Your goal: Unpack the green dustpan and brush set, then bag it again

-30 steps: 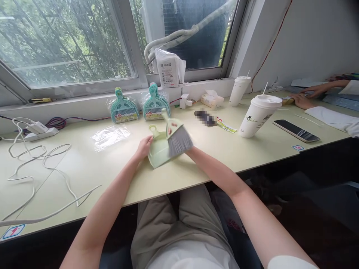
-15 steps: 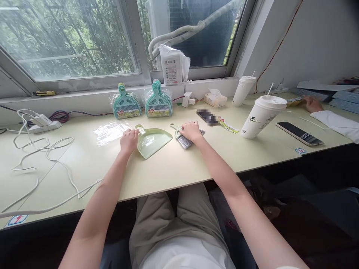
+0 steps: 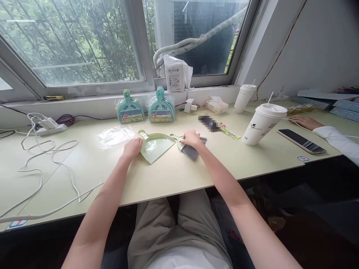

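A pale green dustpan (image 3: pixel 157 146) lies on the desk, its looped handle pointing away from me. My left hand (image 3: pixel 132 148) is closed at the dustpan's left edge, close to the handle; the fingertips are partly hidden. To the right lies a small hand brush (image 3: pixel 190 152) with grey bristles and a pale green handle. My right hand (image 3: pixel 192 138) grips it from above, thumb by the base of the handle. The brush's handle tip is close to the dustpan's right corner. A crumpled clear plastic bag (image 3: pixel 114 136) rests left of the dustpan.
Two packaged dustpan sets (image 3: pixel 130 108) lean at the window ledge. Rightward are a blurred dark object (image 3: pixel 209 122), a label card (image 3: pixel 230 132), a tissue pack (image 3: pixel 216 106), a lidded cup (image 3: pixel 259 127) and a phone (image 3: pixel 301 141). Another person's hand (image 3: pixel 307 122) rests beyond it. Cables (image 3: pixel 42 168) sprawl at left.
My right hand has shifted its hold on the brush, with the thumb now showing. The other person's hand has come nearer the phone. The whole view has tilted slightly upward.
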{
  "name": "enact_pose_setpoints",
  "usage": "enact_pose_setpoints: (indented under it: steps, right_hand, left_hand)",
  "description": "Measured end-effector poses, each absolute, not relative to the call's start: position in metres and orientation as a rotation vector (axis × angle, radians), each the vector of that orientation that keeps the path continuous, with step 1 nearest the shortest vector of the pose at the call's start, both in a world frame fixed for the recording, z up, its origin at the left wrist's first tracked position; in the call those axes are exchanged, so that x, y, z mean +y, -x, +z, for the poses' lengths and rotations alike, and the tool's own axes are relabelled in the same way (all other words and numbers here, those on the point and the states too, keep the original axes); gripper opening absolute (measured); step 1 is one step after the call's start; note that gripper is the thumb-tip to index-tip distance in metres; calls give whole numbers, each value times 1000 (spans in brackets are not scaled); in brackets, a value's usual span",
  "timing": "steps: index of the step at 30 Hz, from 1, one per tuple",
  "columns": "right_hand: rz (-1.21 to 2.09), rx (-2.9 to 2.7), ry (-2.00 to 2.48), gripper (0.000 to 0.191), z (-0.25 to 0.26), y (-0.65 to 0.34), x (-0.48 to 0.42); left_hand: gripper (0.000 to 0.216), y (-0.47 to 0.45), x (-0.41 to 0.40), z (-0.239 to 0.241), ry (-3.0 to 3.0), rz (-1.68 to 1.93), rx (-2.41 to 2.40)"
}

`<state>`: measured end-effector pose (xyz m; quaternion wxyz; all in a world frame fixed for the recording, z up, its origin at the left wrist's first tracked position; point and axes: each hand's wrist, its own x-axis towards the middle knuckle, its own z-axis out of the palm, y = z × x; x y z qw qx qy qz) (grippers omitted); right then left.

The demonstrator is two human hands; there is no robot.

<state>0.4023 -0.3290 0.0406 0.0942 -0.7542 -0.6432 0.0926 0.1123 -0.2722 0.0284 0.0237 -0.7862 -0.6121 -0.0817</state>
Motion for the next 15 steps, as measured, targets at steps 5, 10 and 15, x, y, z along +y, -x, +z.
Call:
enact_pose_setpoints:
  steps: [5, 10, 15]
  right_hand:
    - [137, -1729, 2166, 15, 42, -410, -328]
    - [156, -1688, 1968, 19, 51, -411, -328]
    - [261, -2068, 1911, 11, 51, -387, -335]
  left_hand:
    - [42, -127, -279, 27, 2429, -320, -1978]
    - [49, -135, -293, 32, 2750, -481, -1942]
    - [46, -158, -316, 34, 3515, -584, -1255]
